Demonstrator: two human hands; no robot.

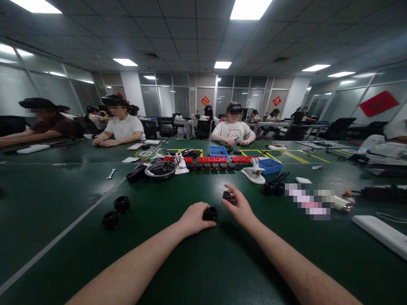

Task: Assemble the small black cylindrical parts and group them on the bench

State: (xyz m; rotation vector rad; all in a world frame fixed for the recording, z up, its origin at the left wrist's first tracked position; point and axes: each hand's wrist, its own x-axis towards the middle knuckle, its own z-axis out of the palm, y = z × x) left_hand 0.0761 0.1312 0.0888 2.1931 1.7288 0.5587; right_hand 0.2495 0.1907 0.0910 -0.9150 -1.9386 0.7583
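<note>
My left hand is closed around a small black cylindrical part that rests on the green table. Just right of it, my right hand pinches a smaller black round piece between thumb and fingers, held a little above the table. The two black parts are close together but apart. Both forearms reach in from the bottom edge.
Two black round parts lie at the left, two more at the right. Further back are a white clamp-like tool, a round bowl, blue bins, red trays and a wrench. Other people sit across the table.
</note>
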